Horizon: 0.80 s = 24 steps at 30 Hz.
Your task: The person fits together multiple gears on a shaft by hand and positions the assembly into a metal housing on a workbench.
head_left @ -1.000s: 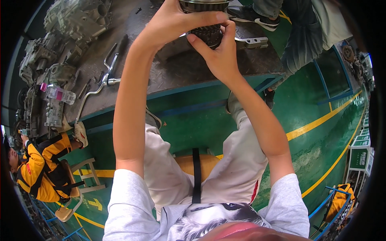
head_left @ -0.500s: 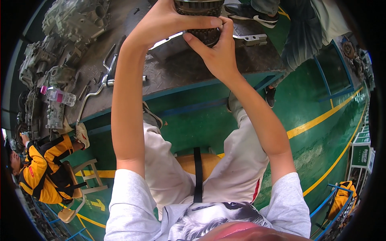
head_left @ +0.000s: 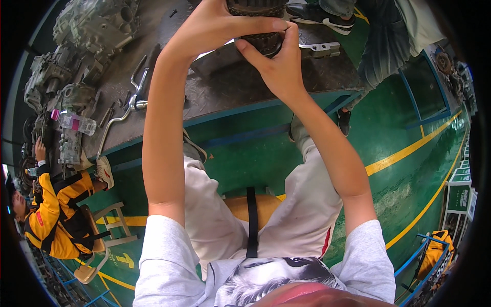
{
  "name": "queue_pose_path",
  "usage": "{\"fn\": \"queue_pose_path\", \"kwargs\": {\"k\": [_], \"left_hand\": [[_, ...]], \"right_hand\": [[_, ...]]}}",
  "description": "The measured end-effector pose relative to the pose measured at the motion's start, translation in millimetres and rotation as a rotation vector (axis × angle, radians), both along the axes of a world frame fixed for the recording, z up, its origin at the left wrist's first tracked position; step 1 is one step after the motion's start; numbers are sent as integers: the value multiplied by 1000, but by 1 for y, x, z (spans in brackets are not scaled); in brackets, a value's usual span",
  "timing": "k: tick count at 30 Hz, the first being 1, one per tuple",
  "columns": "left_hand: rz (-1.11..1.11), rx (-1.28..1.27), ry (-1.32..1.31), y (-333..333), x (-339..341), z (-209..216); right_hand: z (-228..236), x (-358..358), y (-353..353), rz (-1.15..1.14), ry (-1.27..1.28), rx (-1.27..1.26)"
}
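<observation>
At the top edge of the view, both hands grip a dark metal gear assembly (head_left: 257, 9), a round stack with toothed rings. My left hand (head_left: 217, 28) curls around its left side, with the thumb laid across the front. My right hand (head_left: 280, 64) holds its lower right part between thumb and bent fingers; the thumbs almost enclose the lower ring. The far side of the assembly and some of my fingers are hidden. Behind my hands a flat silver metal bar (head_left: 319, 49) lies on the dark metal workbench (head_left: 220, 100).
Left on the bench are a bent wrench handle (head_left: 134, 105), a plastic bottle (head_left: 76, 123) and large gearbox castings (head_left: 94, 28). A person in yellow and black (head_left: 59, 215) sits at far left. Another person's legs (head_left: 383, 56) stand beyond the bench's right end.
The gear assembly and both hands have shifted slightly right, and its shiny upper rim has gone out of view. The seated person at left has reached a hand farther over the bench.
</observation>
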<state>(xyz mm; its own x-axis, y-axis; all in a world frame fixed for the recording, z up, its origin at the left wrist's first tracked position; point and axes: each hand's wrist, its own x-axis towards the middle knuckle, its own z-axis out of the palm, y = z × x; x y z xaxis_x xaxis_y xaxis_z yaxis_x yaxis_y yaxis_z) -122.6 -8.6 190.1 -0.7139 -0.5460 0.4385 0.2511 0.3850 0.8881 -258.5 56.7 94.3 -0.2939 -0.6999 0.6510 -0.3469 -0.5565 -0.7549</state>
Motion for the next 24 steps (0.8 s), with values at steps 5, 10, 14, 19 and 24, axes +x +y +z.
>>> {"fn": "queue_pose_path", "kwargs": {"k": [5,10,14,19,24], "left_hand": [[-61,15,55,0,-6,-1],[-25,27,16,4,-6,1],[-6,-17,24,4,-7,2],[-17,-45,46,0,-10,-1],[41,-45,-27,1,-6,1]], "right_hand": [[2,-1,1,-8,-4,-1],[1,0,6,-2,1,-39],[0,-2,7,-11,26,-28],[-2,-2,1,-63,106,-76],[-6,-1,-1,-13,73,-35]]}}
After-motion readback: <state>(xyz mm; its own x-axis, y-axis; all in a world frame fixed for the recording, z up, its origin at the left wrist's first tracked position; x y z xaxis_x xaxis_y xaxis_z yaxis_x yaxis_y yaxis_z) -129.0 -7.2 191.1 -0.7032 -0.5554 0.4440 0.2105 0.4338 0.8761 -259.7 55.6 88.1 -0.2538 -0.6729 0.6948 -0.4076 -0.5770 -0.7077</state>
